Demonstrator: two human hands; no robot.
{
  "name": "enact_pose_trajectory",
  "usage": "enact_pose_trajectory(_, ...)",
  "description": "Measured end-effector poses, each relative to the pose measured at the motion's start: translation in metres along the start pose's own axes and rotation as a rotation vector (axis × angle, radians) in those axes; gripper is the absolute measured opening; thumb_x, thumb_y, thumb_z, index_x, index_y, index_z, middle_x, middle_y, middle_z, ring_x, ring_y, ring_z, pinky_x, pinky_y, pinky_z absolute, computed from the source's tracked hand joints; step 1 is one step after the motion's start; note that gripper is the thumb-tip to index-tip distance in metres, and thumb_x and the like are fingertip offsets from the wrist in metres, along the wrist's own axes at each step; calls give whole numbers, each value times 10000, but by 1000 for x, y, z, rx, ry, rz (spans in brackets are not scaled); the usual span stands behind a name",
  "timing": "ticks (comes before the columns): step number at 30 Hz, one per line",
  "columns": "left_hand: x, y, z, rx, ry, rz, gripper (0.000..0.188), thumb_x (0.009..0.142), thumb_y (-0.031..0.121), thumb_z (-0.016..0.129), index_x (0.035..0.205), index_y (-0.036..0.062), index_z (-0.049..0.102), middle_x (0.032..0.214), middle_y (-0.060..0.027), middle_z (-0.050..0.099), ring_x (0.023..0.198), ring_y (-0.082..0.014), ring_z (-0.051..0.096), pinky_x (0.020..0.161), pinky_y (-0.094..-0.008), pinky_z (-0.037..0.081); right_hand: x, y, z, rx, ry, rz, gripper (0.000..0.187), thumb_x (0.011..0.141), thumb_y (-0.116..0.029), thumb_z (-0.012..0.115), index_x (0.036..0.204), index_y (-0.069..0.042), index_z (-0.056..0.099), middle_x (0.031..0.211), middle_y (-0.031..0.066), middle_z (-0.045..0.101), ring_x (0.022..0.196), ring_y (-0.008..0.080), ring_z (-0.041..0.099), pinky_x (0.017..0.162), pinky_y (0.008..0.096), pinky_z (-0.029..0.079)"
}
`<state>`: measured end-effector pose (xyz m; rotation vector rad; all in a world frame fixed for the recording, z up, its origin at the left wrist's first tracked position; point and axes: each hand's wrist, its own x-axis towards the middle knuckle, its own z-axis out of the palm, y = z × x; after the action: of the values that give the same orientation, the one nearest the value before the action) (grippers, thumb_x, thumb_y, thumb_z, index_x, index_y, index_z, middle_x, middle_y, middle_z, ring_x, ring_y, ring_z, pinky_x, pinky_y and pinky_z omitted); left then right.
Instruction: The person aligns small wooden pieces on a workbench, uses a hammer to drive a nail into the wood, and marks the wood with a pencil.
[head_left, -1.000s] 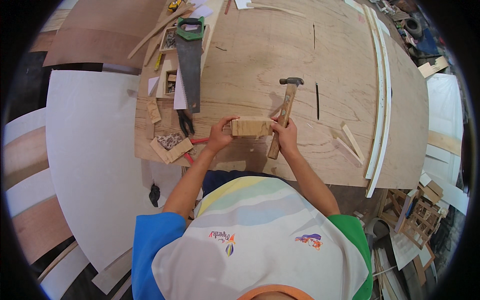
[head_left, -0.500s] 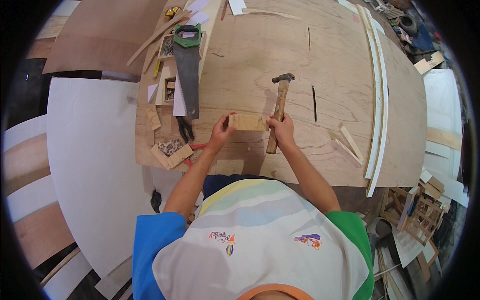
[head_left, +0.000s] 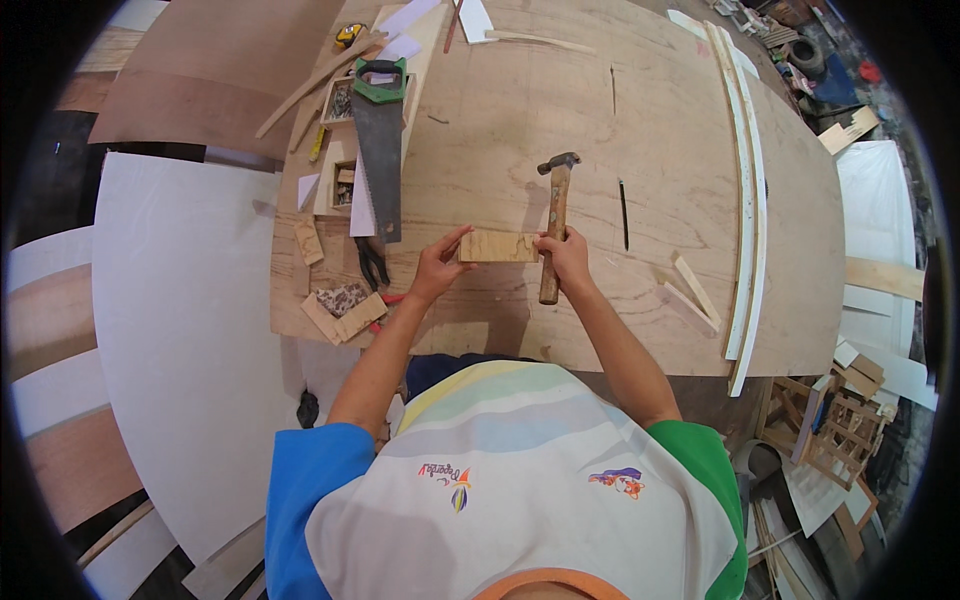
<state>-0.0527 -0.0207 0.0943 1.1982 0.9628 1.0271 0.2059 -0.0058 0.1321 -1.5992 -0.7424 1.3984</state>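
Observation:
A short wooden block is held level above the near part of the plywood worktop. My left hand grips its left end, fingers along the top edge and thumb below. Upright in my right hand is a claw hammer with a wooden handle, its head pointing away from me. The fingertips of that hand also touch the block's right end. Left of my left hand lie pliers with dark handles and some small wood pieces.
A green-handled handsaw rests over a wooden box of small parts at the left. A black pencil lies right of the hammer. Two thin sticks and long white-edged strips are farther right. A tape measure sits far left.
The block has turned slightly, so more of its broad face shows. The hammer has tilted a little more upright. Both hands keep their hold; the whole view has shifted slightly.

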Motion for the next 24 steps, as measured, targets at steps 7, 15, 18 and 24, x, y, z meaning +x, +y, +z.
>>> enact_pose_trajectory(7, -2, 3, -2, -51, -14, -14, 743, 754, 6, 825, 1422, 36, 502, 1402, -118, 558, 1304, -193, 513, 1146, -326, 377, 2, -1, 2, -54, 15, -14, 214, 756, -18, 696, 947, 51, 631, 835, 102, 666, 727, 179, 624, 690, 306, 497)
enact_pose_trajectory(15, -3, 2, -3, 48, -29, -6, 707, 776, 41, 817, 1408, 36, 499, 1408, -112, 542, 1342, -227, 482, 1164, -386, 359, -2, -3, 2, -99, 11, -33, 240, 773, -45, 707, 977, 54, 629, 861, 112, 676, 770, 187, 652, 692, 314, 511)
enact_pose_trajectory(18, -2, 2, -4, 89, -32, 8, 710, 762, 41, 828, 1397, 35, 511, 1395, -112, 556, 1329, -225, 498, 1162, -376, 362, -2, 1, 1, -138, 25, -84, 245, 793, -62, 706, 1000, 42, 627, 845, 109, 674, 782, 180, 659, 665, 314, 520)
enact_pose_trajectory(24, 0, 0, -5, 143, -14, -5, 717, 739, 38, 845, 1380, 25, 525, 1377, -115, 574, 1312, -219, 515, 1151, -369, 375, -35, -25, -15, -388, 77, -292, 296, 844, -96, 690, 1091, 24, 578, 781, 117, 655, 613, 149, 628, 541, 316, 509)
